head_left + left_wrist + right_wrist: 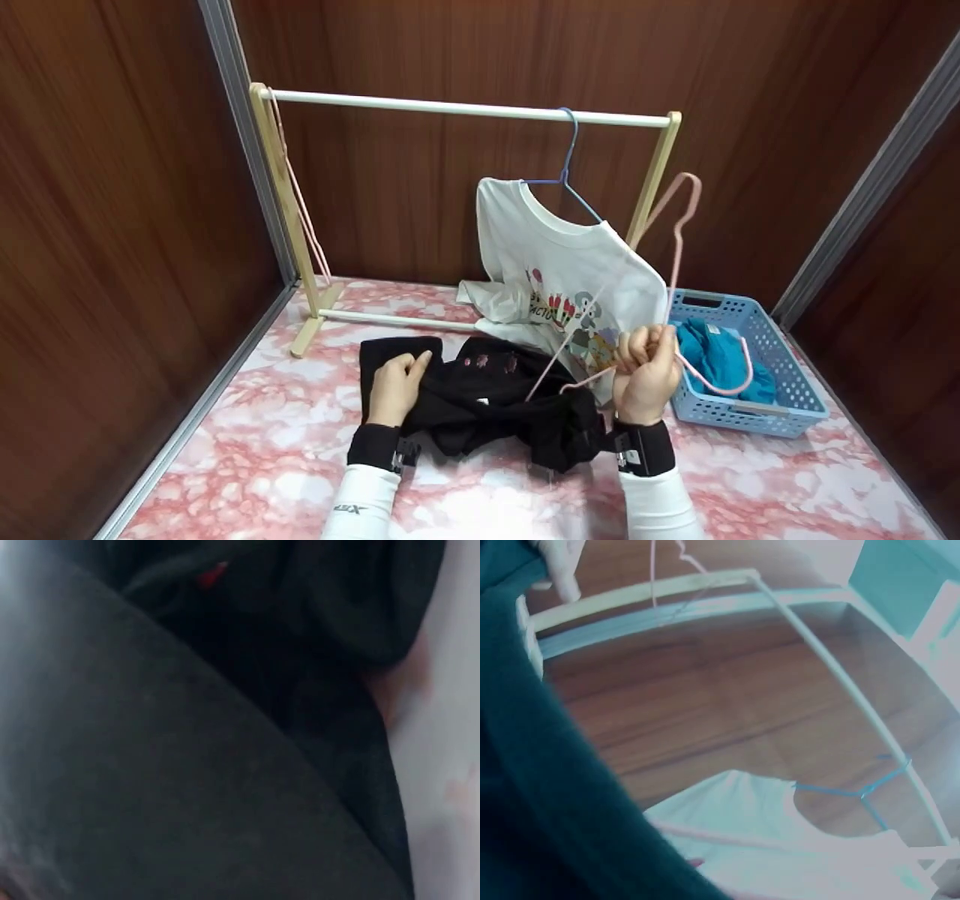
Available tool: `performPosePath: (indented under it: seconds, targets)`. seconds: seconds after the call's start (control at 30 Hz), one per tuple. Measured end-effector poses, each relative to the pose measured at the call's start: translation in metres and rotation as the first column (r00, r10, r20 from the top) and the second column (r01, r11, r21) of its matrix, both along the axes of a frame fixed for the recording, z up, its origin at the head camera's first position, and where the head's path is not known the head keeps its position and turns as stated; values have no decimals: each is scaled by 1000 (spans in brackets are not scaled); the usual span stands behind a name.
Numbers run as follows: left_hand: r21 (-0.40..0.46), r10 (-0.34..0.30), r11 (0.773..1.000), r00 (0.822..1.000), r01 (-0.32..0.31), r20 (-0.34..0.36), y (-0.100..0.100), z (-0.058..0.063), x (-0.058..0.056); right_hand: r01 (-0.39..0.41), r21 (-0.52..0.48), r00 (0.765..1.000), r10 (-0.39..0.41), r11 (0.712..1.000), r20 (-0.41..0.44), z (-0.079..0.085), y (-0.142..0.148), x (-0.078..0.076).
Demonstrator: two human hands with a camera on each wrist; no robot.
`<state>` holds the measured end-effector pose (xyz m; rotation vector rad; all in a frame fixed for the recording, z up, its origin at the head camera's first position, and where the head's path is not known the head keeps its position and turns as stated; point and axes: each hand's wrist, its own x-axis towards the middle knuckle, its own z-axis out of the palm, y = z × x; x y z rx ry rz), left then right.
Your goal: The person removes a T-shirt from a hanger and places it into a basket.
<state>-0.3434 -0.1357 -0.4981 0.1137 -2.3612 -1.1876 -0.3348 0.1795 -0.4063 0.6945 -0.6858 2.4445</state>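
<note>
Black garment point(450, 401) with small pinkish motifs lies bunched on the red-and-white marbled tabletop point(255, 442), in front of you and between your wrists. From the head view, your left hand point(397, 386) grips its left part, thumb on top of the cloth. Your right hand point(646, 369) is raised at the garment's right side, fingers curled round a pink hanger point(677, 259). You hold it with its hook upward; one stretch of its wire slants down to the black cloth, and another curves out to your right over a light-blue basket point(806, 409), where a teal garment point(712, 352) lies. Behind stands a rack with a white rail point(420, 105) and wooden posts. A white T-shirt point(540, 262) with a printed front hangs from it on a blue hanger point(571, 154), and a second pink hanger point(300, 199) hangs at the left end.

At your left wrist, blurred dark fabric fills most of the view beside the pale tabletop; you cannot tell the grip from there.

At your right wrist, dark cloth covers the left side. Beyond it you see the tilted rack and the white T-shirt; your right hand's hold is unclear there.
</note>
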Motion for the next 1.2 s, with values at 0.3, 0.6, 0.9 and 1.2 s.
performPosePath:
  seconds: [0.3, 0.6, 0.9, 1.2]
  targets:
    - [-139, -25, 990, 999, 28, 26, 10, 9, 6, 42, 16, 995, -40, 999, -94, 9, -17, 19]
    - [-176, -367, 930, 832, 323, -416, 65, 39, 28, 90, 183, 984, -59, 979, -171, 0, -57, 37]
    - [-230, -675, 738, 678, 635, -293, 90, 41, 43, 38, 246, 930, 55, 969, -362, -6, -78, 46]
    - [-163, -680, 731, 691, 662, -245, 70, 49, 44, -108, 498, 957, 226, 861, -183, -5, -63, 50]
